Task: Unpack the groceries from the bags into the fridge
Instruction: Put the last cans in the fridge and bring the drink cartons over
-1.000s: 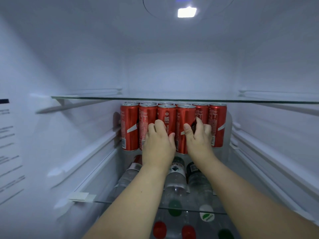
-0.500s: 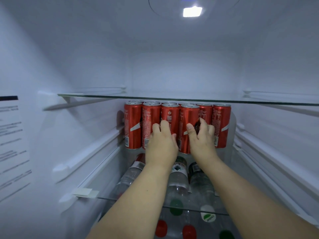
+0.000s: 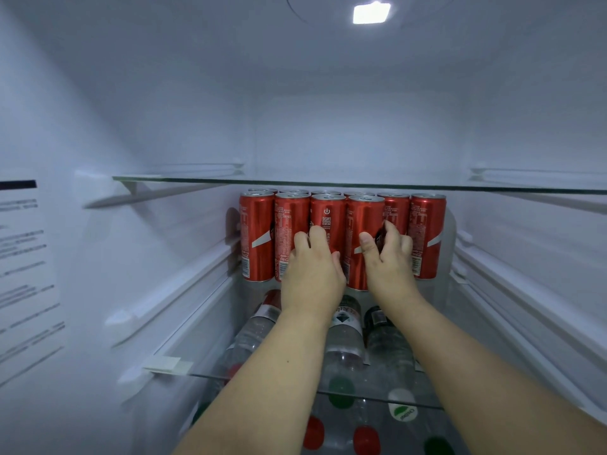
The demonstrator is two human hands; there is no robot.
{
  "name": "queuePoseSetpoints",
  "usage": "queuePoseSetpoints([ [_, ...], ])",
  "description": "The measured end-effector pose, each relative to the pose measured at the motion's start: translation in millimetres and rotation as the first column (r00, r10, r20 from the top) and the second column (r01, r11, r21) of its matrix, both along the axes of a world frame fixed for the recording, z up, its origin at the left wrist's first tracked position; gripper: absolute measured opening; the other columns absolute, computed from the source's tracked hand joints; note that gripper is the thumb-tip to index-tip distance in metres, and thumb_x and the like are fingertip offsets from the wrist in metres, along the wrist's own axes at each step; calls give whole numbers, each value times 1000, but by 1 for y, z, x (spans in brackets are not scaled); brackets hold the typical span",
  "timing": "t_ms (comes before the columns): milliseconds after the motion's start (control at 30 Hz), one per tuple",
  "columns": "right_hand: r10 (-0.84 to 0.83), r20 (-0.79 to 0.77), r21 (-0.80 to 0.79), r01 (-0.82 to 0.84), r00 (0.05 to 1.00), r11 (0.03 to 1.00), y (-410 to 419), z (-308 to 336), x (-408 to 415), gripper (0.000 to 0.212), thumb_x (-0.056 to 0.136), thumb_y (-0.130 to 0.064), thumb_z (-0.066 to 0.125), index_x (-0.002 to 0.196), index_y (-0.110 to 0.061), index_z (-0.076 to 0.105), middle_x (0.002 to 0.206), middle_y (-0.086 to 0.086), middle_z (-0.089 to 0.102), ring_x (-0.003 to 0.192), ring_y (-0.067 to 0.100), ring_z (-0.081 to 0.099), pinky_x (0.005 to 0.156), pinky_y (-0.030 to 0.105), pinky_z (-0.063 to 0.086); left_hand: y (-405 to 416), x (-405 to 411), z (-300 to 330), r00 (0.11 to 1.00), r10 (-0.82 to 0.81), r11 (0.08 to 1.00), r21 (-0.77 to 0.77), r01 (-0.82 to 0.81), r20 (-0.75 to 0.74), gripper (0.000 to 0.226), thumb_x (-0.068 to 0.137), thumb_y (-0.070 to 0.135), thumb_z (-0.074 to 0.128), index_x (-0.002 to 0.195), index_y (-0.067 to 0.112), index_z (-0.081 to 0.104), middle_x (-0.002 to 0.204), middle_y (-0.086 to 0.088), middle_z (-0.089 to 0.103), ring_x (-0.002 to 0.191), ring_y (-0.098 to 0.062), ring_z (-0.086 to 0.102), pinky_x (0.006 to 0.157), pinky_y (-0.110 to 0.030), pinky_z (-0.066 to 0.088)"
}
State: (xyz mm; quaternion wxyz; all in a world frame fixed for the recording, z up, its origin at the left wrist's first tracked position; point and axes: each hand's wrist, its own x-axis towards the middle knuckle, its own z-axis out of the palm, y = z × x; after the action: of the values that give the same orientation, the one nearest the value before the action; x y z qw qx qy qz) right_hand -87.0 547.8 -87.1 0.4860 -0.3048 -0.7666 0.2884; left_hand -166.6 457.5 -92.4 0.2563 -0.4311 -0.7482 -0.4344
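Inside of fridge point(image 3: 98, 126), lit by ceiling lamp point(image 3: 371, 13). Both arms reaching deep onto middle glass shelf point(image 3: 184, 330), under upper glass shelf point(image 3: 197, 180).

Red cans point(image 3: 258, 236) standing upright at back of middle shelf, packed side by side, touching; front row of six, tops of a second row visible just behind. Can tops sitting close beneath upper shelf.

Left hand point(image 3: 312, 274) on the third can from left point(image 3: 327, 218): fingers curled round its left flank, thumb against its right side, gripping it low on the body. Can upright, base on the shelf as far as visible.

Right hand point(image 3: 389, 257) on the fourth can from left point(image 3: 364, 221): thumb laid up its front, fingers wrapped round its right side, wedged between it and the next can. Also upright. The two gripped cans sitting slightly proud of the row, touching each other.

Clear plastic bottles point(image 3: 345, 336) lying on their sides below, seen through the glass, partly hidden by forearms. Red, green and white caps point(image 3: 366, 438) facing the camera at bottom.

Printed label point(image 3: 23, 264) on left wall, text too blurred to read.
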Motion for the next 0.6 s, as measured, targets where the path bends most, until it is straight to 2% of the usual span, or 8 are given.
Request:
queuePoseSetpoints([
  [233, 26, 7, -25, -26, 1000, 999, 0, 0, 0, 67, 98, -51, 37, 153, -18, 16, 151, 7, 18, 139, 24, 27, 110, 36, 28, -1, 1, 0, 1000, 23, 1000, -3, -23, -13, 34, 94, 25, 55, 122, 10, 43, 115, -10, 49, 96, -28, 58, 74, -35, 51],
  [600, 23, 28, -5, -23, 999, 1000, -2, 0, 1, 67, 99, -47, 36, 153, -15, 14, 151, 8, 18, 140, 24, 24, 111, 34, 24, -2, 2, 0, 1000, 22, 1000, -11, -22, -16, 31, 95, 25, 54, 121, 11, 43, 115, -9, 49, 98, -27, 58, 78, -33, 50],
])
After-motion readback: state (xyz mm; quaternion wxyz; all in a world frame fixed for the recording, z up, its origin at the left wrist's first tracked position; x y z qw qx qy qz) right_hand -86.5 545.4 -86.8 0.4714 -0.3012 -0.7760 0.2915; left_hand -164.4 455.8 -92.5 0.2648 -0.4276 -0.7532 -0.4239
